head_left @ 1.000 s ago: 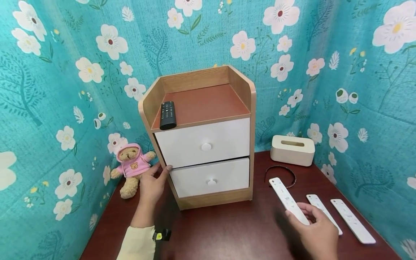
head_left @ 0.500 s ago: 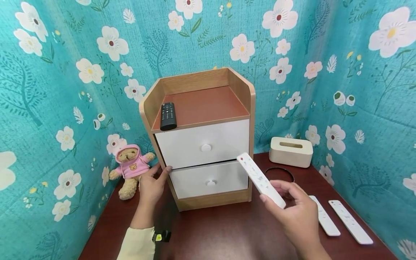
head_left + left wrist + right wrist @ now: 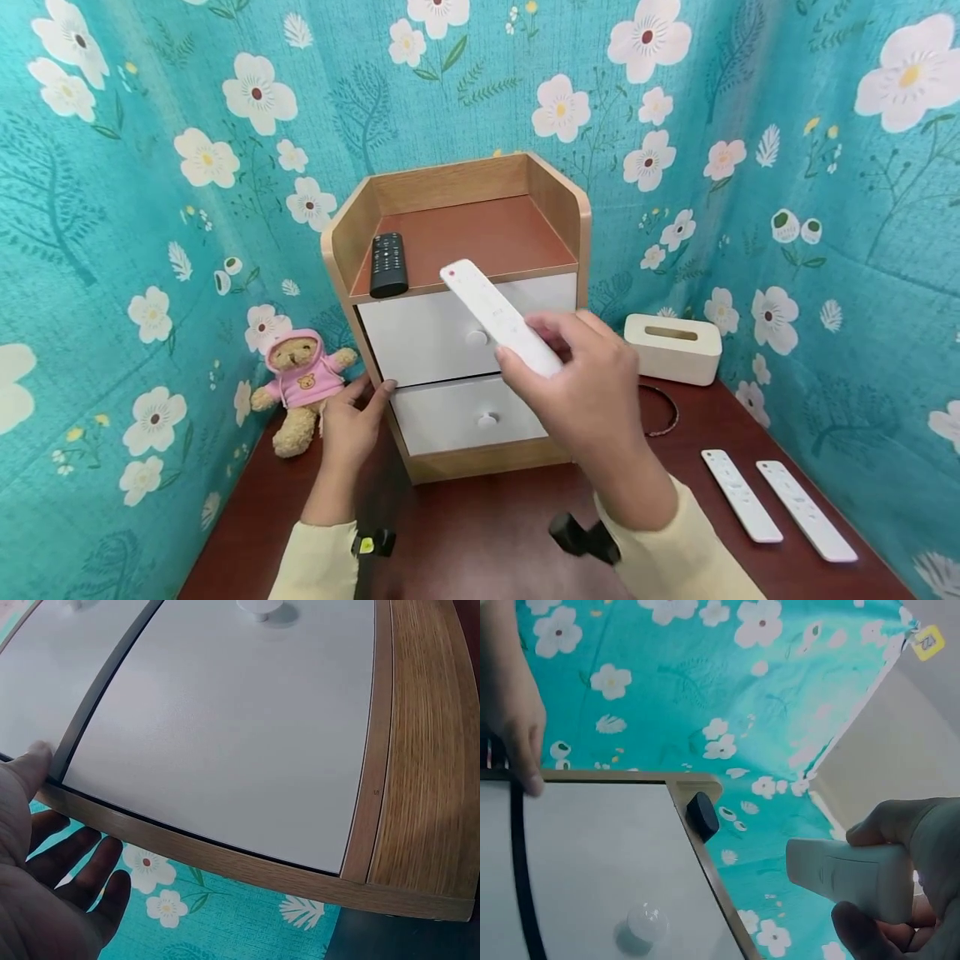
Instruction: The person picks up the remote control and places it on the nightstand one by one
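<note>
Right hand (image 3: 588, 383), fingers pinching white remote (image 3: 495, 313) before cabinet (image 3: 476, 233); left hand (image 3: 352, 429), fingers spread, thumb at cabinet's edge

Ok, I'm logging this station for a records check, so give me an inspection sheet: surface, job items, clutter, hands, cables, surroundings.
Surface: dark red tabletop, bearing a small cabinet.
Job items: white remote, held off the table; black remote on the cabinet's top; two more white remotes on the table.
Clutter: teddy bear, tissue box, dark hoop.
Hands: left hand touches the cabinet's edge; right hand grips the white remote.
Cables: nothing seen.
Surroundings: teal floral fabric.
</note>
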Demonstrator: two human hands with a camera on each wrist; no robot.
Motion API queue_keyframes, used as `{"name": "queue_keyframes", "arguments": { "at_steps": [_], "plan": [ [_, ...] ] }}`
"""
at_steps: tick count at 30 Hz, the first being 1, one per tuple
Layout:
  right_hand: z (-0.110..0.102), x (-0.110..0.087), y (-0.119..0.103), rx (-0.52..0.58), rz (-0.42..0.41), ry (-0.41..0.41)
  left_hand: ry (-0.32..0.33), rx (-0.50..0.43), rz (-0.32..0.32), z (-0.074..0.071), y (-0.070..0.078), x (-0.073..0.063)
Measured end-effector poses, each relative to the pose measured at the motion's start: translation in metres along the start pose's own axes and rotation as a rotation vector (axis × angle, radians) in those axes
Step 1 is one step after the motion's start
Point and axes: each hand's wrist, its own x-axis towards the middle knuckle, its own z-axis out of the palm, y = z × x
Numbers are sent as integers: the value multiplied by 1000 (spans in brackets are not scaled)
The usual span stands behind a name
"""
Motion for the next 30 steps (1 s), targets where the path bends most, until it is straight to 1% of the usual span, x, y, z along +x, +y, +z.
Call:
{"name": "queue_keyframes", "arguments": {
  "at_steps": [4,6,8,11,16,20,23,27,30],
  "plan": [
    [24,36,-10,-59,9,-37,2,-8,6,-2,3,3],
    [36,51,-14,-119,31,-63,-2,-7,3,-2,4,3],
    [47,64,-18,-176,48,-97,-5,-7,4,-2,4,3],
    [62,78,-23,-264,58,-154,-3,-5,2,0,2,3],
    [83,93,-29,-413,38,-217,-10,-17,0,2,-2,1],
    [95,101,-33,-487,32,-262,-10,-21,-9,2,-3,1],
    [101,107,-38,-513,52,-302,-11,-26,-12,3,-3,1],
    [106,114,-44,-562,113,-363,-14,-21,-21,2,-2,1],
    [110,118,-48,-572,147,-404,-7,-6,-33,1,-2,1]
  ]
}}
